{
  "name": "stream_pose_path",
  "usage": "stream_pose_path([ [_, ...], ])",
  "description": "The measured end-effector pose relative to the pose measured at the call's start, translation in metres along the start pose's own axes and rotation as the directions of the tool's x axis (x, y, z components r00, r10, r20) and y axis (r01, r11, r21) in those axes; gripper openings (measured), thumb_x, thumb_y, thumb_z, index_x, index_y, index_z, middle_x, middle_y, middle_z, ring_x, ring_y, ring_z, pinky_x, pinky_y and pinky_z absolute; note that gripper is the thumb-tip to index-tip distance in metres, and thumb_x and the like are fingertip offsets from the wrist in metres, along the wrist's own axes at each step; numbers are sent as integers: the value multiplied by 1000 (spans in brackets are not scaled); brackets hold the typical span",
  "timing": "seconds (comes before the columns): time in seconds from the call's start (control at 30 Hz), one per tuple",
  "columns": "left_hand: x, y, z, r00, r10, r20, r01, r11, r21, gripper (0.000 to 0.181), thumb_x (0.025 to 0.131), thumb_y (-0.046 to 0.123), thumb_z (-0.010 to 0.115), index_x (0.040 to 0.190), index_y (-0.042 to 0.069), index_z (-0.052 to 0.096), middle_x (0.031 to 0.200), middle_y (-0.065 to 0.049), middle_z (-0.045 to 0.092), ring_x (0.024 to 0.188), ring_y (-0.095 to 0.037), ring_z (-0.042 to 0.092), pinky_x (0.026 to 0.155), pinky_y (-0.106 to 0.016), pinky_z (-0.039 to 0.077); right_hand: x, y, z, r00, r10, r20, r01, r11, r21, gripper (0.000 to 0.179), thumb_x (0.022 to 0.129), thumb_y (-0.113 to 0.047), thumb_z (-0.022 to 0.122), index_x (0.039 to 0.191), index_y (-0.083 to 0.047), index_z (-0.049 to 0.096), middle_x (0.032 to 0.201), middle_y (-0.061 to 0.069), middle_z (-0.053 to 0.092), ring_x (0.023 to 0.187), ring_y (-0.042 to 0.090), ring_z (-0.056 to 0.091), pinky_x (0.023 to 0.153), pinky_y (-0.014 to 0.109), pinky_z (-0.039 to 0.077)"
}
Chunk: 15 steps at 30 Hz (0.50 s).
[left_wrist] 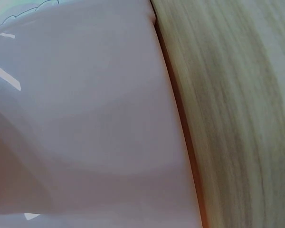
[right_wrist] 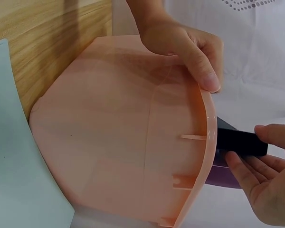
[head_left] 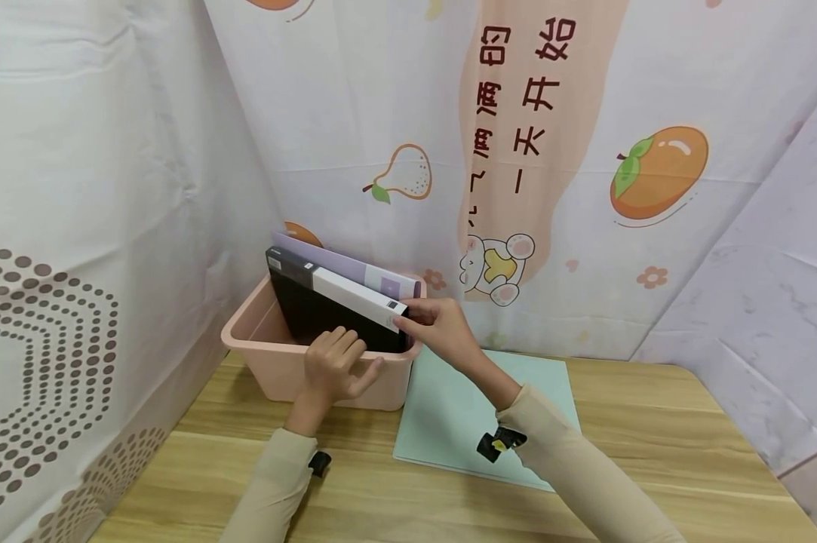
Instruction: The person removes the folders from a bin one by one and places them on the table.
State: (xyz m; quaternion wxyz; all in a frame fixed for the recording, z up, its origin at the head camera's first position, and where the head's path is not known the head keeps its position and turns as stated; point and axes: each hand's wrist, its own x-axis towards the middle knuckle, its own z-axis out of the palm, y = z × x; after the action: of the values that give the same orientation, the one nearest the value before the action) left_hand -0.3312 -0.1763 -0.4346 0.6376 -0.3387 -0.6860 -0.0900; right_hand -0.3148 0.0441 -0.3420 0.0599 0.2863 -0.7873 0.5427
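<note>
A pink plastic bin stands on the table, with a black binder leaning in it, its white-and-grey spine up and its top above the rim. Behind the binder is a purple folder, also upright in the bin. My left hand grips the bin's near rim, fingers curled over it and thumb on the outer wall. At the binder's right end, my right hand pinches the spine between thumb and fingers. The right wrist view shows this black end just beyond the bin's edge.
Light green flat sheets or folders lie on the wooden table right of the bin, under my right forearm. A printed cloth hangs behind the table, and another dotted cloth hangs at the left, close to the bin.
</note>
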Motion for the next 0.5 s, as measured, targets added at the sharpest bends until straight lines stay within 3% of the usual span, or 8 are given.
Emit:
stream_pose_path([
  [0.2, 0, 1, 0, 1000, -5, 1, 5, 1000, 2, 49, 93, 46, 54, 60, 10, 53, 57, -3, 49, 51, -18, 44, 44, -30, 33, -1, 0, -1, 1000, -9, -5, 9, 1000, -20, 29, 93, -9, 73, 119, 2, 73, 103, 19, 76, 76, 14, 64, 70, 19, 56],
  [0.5, 0, 1, 0, 1000, -11, -2, 11, 1000, -2, 49, 93, 46, 54, 59, 10, 53, 57, -3, 50, 50, -18, 44, 44, -30, 32, -1, -2, -2, 1000, -7, -2, 7, 1000, -30, 29, 93, -10, 73, 120, 2, 73, 101, 18, 76, 75, 14, 61, 67, 18, 54],
])
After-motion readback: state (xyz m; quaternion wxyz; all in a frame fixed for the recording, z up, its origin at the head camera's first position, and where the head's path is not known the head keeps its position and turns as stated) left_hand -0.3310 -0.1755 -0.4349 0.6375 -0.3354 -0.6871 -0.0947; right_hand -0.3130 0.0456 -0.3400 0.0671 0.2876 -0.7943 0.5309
